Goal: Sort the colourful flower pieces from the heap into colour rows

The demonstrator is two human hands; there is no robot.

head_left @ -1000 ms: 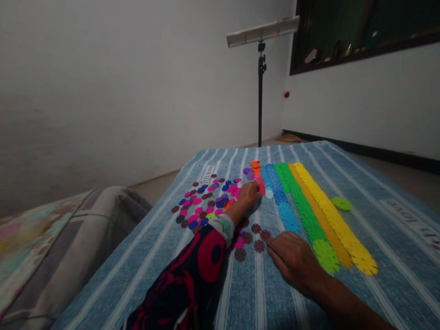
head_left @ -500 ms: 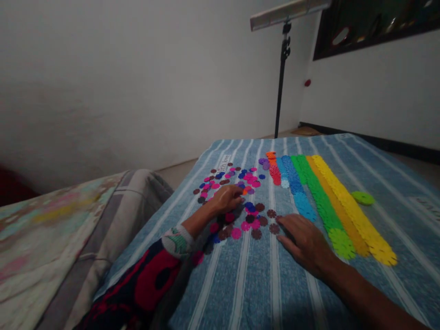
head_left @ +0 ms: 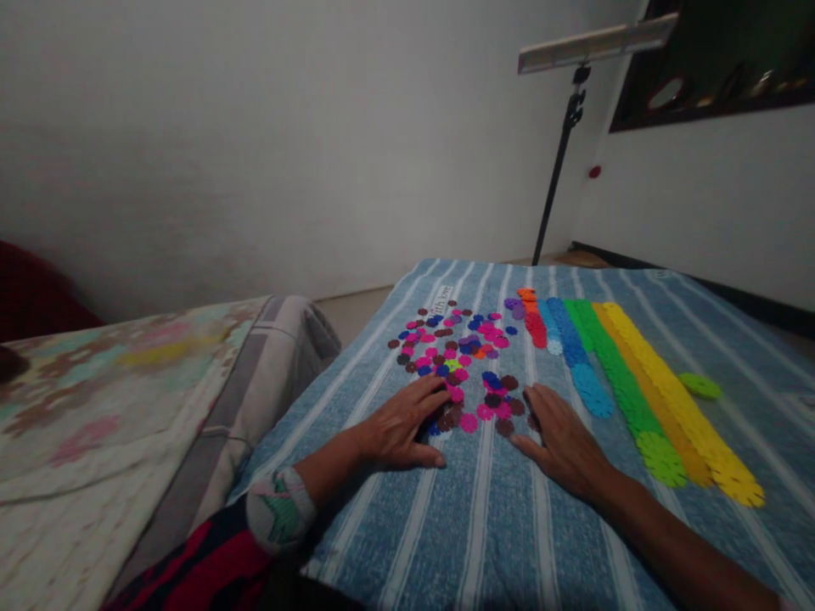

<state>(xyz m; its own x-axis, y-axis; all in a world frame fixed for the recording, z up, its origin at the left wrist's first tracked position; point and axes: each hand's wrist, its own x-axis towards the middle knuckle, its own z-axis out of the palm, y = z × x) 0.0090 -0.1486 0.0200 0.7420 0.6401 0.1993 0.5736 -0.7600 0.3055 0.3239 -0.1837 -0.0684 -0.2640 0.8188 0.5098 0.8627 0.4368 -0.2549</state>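
Note:
A loose heap of small flower-shaped plastic discs (head_left: 455,356) in pink, blue and brown lies on a blue striped cloth (head_left: 497,526). My left hand (head_left: 404,424) rests flat and open at the heap's near left edge, fingertips touching brown and pink discs. My right hand (head_left: 564,441) lies flat and open at the heap's near right edge, fingers by a brown disc (head_left: 505,427). To the right run sorted rows of discs: red (head_left: 536,327), blue (head_left: 576,361), green (head_left: 627,395), orange and yellow (head_left: 691,420).
A single lime-green disc (head_left: 700,386) lies right of the yellow row. A patterned quilt and grey bedding (head_left: 159,424) sit at the left. A light stand (head_left: 560,161) rises at the back by the white wall. A dark-framed window (head_left: 719,68) is at top right.
My left hand has drawn back from the far red row to the heap's near edge and flattened. My right hand slid slightly toward the heap. The camera has turned left.

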